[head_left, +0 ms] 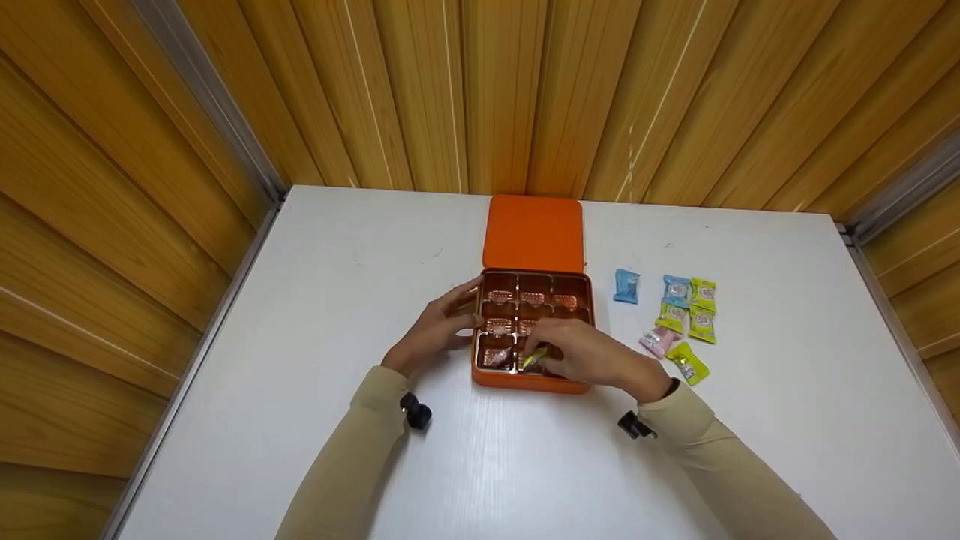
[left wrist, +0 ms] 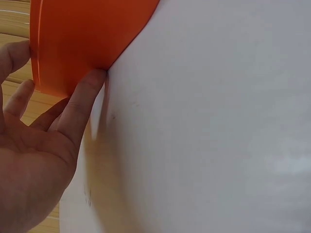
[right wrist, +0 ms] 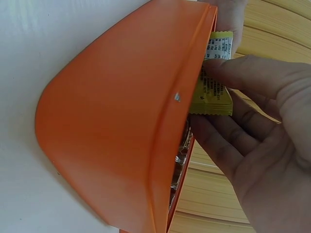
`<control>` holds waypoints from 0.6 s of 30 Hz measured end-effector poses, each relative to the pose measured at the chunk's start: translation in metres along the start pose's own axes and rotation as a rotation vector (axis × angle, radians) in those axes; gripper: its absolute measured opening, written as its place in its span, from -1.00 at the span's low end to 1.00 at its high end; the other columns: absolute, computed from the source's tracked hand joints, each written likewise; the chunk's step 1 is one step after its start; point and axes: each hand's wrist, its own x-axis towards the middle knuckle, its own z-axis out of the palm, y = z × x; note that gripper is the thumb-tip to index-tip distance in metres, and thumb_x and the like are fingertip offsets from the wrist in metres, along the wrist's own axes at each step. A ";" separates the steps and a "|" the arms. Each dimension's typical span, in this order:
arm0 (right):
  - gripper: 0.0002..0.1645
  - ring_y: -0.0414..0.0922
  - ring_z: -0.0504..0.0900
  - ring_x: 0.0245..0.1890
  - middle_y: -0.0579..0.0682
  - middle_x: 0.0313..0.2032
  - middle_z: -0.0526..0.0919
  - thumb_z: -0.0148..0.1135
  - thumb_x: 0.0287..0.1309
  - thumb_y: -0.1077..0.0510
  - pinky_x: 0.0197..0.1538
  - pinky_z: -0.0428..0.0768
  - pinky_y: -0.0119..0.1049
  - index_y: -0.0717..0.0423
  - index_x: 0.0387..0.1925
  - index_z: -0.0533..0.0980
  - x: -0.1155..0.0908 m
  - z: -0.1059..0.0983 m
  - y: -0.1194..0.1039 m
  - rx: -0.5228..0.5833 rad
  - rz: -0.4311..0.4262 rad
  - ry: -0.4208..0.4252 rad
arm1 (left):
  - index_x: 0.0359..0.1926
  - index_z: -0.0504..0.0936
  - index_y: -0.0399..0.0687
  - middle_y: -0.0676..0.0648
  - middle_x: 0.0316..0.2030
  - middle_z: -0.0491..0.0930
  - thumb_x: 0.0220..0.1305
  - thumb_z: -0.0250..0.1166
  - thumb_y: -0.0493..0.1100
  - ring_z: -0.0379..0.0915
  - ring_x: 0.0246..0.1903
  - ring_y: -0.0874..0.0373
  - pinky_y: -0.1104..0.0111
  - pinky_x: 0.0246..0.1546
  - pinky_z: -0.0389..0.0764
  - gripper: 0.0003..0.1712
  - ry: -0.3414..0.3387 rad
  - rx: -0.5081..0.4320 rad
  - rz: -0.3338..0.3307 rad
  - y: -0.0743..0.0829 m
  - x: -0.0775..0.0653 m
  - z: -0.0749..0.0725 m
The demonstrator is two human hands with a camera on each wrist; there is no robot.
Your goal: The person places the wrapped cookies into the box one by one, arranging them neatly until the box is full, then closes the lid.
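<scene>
An orange tin box (head_left: pixel 531 382) stands on the white table, its inside split into several small compartments by a brown tray. Its orange lid (head_left: pixel 533 232) lies folded back behind it. My right hand (head_left: pixel 589 356) pinches a yellow-green wrapped candy (right wrist: pixel 214 99) between thumb and fingers, over the front middle compartment. In the front left compartment lies a pinkish wrapped piece (head_left: pixel 496 357). My left hand (head_left: pixel 435 330) rests against the box's left side, fingertips touching its wall, as the left wrist view also shows. The right hand hides part of the right-hand compartments.
Right of the box, a blue candy (head_left: pixel 627 286) lies by itself. Farther right is a loose group: another blue candy (head_left: pixel 676 289), a pink candy (head_left: pixel 658 341) and several yellow-green candies (head_left: pixel 703 325). Wooden panelling (head_left: pixel 502 97) rises along the table's back edge.
</scene>
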 end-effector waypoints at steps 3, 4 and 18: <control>-0.78 -0.07 0.70 -0.07 -0.03 -0.08 0.71 0.45 0.28 0.37 0.01 0.74 -0.14 0.10 -0.08 0.72 0.000 0.000 0.000 0.006 0.008 -0.004 | 0.66 0.26 0.31 -0.14 0.54 0.30 0.42 0.30 -0.31 0.42 0.39 -0.12 -0.01 0.14 0.68 -0.11 -0.004 0.000 0.001 -0.001 0.000 0.000; -0.78 -0.06 0.70 -0.07 -0.02 -0.07 0.71 0.45 0.28 0.38 0.00 0.74 -0.14 0.12 -0.08 0.71 0.000 0.000 0.000 0.008 0.007 -0.005 | 0.66 0.26 0.31 -0.14 0.54 0.30 0.42 0.30 -0.31 0.42 0.39 -0.12 -0.02 0.15 0.68 -0.11 -0.006 -0.001 0.001 0.000 0.000 0.000; -0.77 0.01 0.71 -0.08 -0.01 -0.07 0.71 0.44 0.27 0.40 -0.01 0.75 -0.12 0.18 -0.06 0.70 -0.001 0.001 0.003 0.008 -0.007 0.003 | 0.66 0.26 0.30 -0.13 0.55 0.29 0.44 0.31 -0.31 0.42 0.39 -0.13 -0.02 0.15 0.68 -0.12 -0.015 -0.020 -0.002 -0.001 0.000 -0.001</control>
